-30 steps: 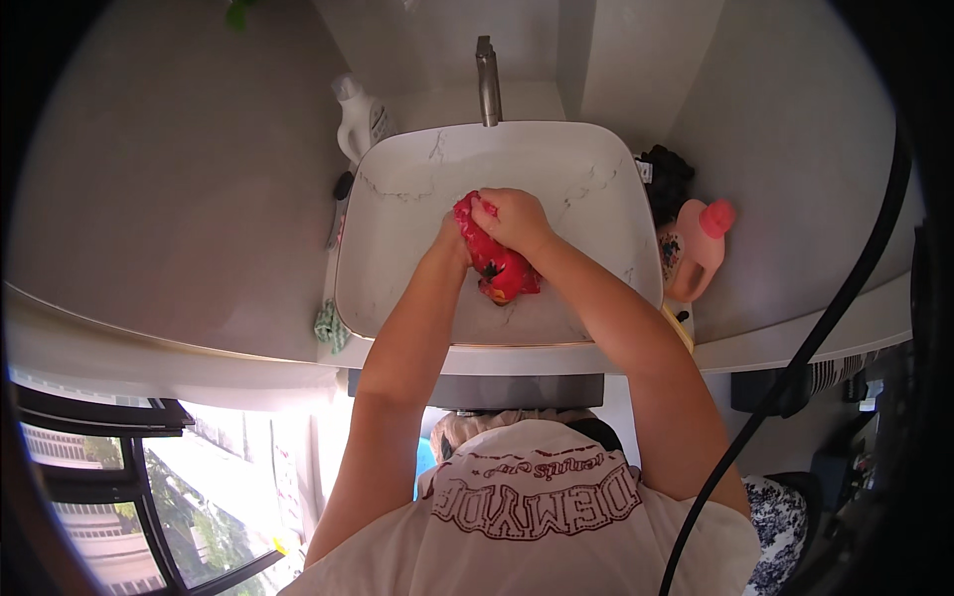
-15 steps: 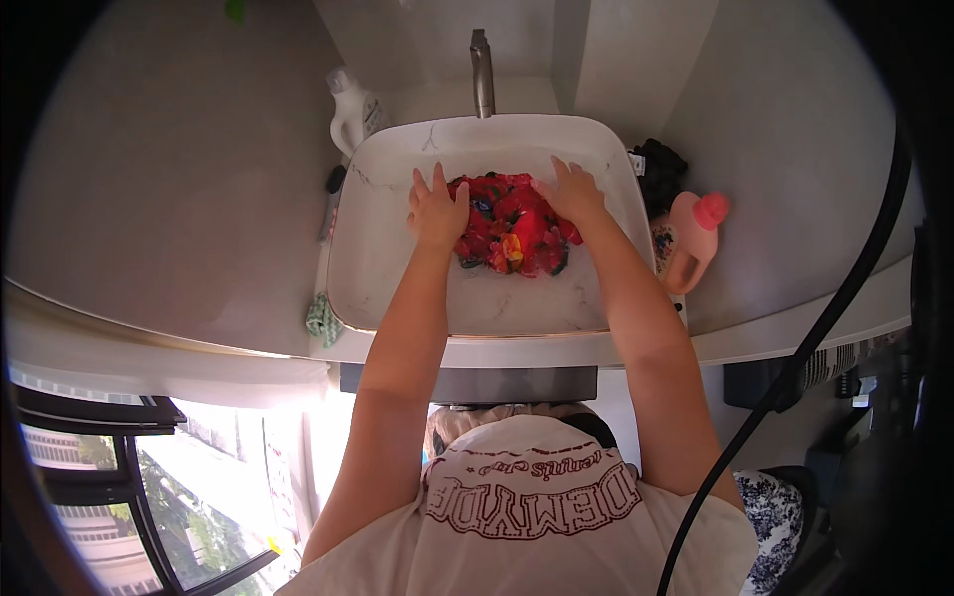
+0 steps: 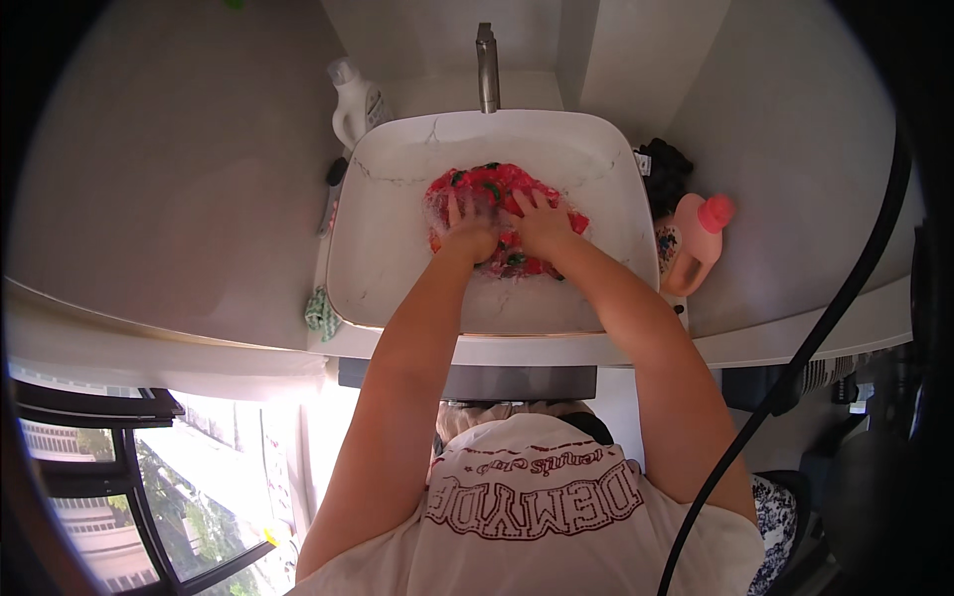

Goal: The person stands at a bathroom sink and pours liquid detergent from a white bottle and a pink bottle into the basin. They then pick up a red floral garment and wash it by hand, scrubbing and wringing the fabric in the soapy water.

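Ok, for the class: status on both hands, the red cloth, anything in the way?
Left fingers and right fingers extended on the red cloth. Cloth rumpled, wet-looking, in the white basin. Nothing seen blocking; faucet stands beyond the cloth.

A bright red fabric cloth (image 3: pixel 505 187), patterned with dark green and small orange patches, lies rumpled and loosely spread in a white, grey-veined, rounded rectangular basin (image 3: pixel 397 288). It looks wet, its surface creased and bunched, its outline uneven. Whitish water or suds, too blurred to tell which, blur its left edge. The cloth sits around the basin's middle, apart from the side walls.
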Tool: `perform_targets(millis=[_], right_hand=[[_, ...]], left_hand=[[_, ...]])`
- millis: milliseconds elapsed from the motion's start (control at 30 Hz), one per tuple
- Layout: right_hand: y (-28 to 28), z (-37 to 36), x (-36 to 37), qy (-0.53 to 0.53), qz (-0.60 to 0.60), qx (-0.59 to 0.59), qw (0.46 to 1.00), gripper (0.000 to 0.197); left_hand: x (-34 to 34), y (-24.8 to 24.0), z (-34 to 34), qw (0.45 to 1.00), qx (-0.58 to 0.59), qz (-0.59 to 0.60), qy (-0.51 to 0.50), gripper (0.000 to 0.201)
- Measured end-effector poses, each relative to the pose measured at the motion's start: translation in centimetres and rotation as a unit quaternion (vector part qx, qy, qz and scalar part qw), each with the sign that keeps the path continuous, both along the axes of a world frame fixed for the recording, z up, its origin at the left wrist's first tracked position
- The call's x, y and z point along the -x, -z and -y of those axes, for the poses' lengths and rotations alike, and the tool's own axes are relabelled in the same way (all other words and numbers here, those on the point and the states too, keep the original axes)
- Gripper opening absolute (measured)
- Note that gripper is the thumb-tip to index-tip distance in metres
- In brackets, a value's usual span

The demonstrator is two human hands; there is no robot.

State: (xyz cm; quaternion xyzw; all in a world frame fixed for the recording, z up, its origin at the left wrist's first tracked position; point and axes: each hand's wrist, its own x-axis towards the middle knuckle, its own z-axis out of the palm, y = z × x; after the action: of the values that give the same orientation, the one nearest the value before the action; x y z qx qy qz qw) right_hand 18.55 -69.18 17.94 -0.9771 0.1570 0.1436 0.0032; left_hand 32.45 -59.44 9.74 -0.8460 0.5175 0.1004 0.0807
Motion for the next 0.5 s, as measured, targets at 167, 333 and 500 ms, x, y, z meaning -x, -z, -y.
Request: perform_targets(millis=[167,333,500], right_hand=[[0.5,2.6,-0.5,0.011,0.146,-0.126,0.981,0.035],[2.9,6.7,-0.8,0.155,0.212,-0.379,0.887,0.038],[-2.6,4.0,-0.6,0.102,0.289,-0.209,0.929,0.039]], left_hand=[[-2.0,-2.1,-1.8,0.935,0.251,-0.215,-0.132,0.042],[0.8,-8.7,-1.9,0.905,0.332,-0.238,-0.120,0.045],[2.7,-8.3,-2.7,0.941,0.277,-0.195,-0.021,0.078]])
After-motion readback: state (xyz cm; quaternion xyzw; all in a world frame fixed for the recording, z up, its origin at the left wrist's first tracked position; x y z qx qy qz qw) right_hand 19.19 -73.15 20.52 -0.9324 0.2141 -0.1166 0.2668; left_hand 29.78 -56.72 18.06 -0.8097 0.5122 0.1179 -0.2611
